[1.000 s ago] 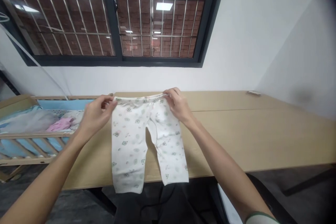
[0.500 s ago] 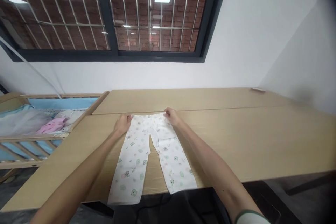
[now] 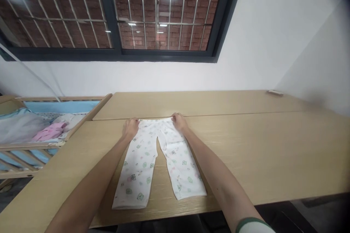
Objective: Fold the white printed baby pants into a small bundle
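Note:
White baby pants [image 3: 136, 167] with a green and pink print lie spread on the wooden table, waistband at the far end and legs toward me. My left hand [image 3: 131, 128] pinches the left corner of the waistband. At the right corner, my right hand [image 3: 179, 121] grips the waistband between thumb and fingers. Both leg cuffs rest on the tabletop, the left one nearer the front edge. A small fold shows at the crotch.
The wooden table [image 3: 259, 145] runs along the white wall under a barred window [image 3: 164, 56]. To the left stands a wooden crib [image 3: 27, 145] with blue lining, holding a pink cloth [image 3: 50, 131] and bedding. A small white object [image 3: 275, 93] lies at the back right.
The pants have shifted slightly away from me on the table, so the cuffs no longer hang past the front edge. Both hands keep hold of the waistband. The view has tilted a little.

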Tool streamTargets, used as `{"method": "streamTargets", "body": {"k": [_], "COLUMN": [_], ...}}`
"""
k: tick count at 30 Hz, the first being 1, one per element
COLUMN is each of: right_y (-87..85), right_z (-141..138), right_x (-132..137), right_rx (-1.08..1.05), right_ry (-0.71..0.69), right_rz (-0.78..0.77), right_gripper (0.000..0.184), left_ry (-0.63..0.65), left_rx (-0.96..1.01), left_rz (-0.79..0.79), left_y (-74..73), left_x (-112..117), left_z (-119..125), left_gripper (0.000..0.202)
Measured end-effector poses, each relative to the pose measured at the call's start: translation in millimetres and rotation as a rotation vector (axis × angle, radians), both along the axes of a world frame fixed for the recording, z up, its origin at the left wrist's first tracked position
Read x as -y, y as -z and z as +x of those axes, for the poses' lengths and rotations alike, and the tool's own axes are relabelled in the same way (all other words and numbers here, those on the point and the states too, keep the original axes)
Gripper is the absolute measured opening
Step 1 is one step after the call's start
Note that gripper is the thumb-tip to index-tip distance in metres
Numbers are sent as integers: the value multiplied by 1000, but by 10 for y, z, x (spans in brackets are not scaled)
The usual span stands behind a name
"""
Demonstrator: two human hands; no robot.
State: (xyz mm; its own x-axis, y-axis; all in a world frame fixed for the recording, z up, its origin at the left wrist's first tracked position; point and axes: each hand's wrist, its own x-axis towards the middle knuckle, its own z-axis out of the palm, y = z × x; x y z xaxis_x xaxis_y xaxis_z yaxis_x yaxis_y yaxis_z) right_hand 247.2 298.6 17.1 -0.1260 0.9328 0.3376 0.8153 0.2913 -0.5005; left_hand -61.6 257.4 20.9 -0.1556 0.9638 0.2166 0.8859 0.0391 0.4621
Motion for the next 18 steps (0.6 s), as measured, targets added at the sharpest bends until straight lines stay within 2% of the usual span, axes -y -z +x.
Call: {"method": "streamTargets", "body": {"k": [7, 13, 18], "right_y": [11, 59, 102], "right_z": [30, 43, 59], "right_x": [-173, -255, -295], "right_rx": [16, -10, -35], "right_ry": [13, 2, -2], "right_rz": [31, 15, -5], "right_gripper": [19, 23, 24], "left_ry": [-38, -38, -14], "left_rx": [17, 57, 28], "left_rz": [-13, -22, 43], "left_y": [14, -40, -139], "left_x": [-156, -156, -108], "left_z": [30, 34, 168], "left_gripper": [24, 24, 40]}}
